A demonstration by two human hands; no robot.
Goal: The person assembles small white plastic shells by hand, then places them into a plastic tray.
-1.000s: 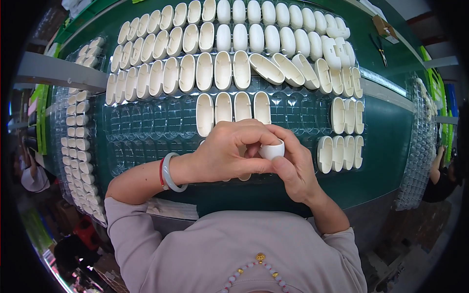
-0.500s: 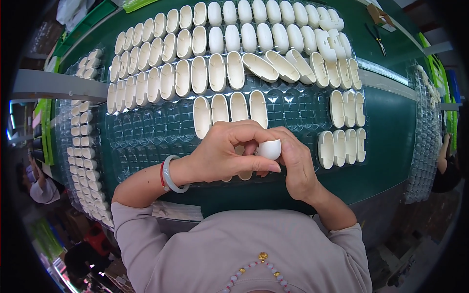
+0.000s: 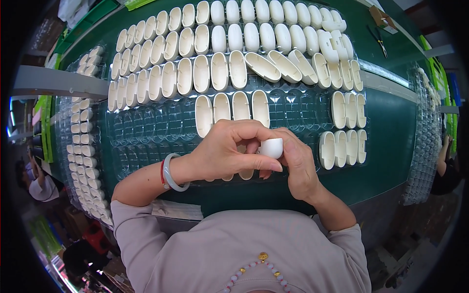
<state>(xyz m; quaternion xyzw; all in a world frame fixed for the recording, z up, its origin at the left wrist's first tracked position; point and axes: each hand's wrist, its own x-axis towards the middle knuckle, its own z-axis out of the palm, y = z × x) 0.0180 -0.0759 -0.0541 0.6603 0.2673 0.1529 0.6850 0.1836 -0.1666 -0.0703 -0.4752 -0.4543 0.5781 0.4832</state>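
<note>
Between my two hands is a white rounded plastic shell (image 3: 271,148), its smooth curved end showing. My left hand (image 3: 232,149) wraps round it from the left, thumb stretched along its lower side. From the right, my right hand (image 3: 296,161) grips it with bent fingers. The rest of the shell and most fingertips are hidden. Just beyond my hands, several cream oval shells (image 3: 204,115) stand in a clear plastic tray (image 3: 298,110), hollow side up. More shells peek out below my left hand, mostly covered.
Rows of shells (image 3: 185,75) fill the far part of the trays, some showing smooth white backs (image 3: 249,36). Pliers (image 3: 380,43) and a small cardboard box (image 3: 382,19) lie at the far right. A grey bar (image 3: 61,82) juts in from the left. Stacked trays (image 3: 424,141) flank the green table's right.
My hands stay together on the white shell, with hardly any movement. The view has shifted very slightly, so the trays appear a little further right.
</note>
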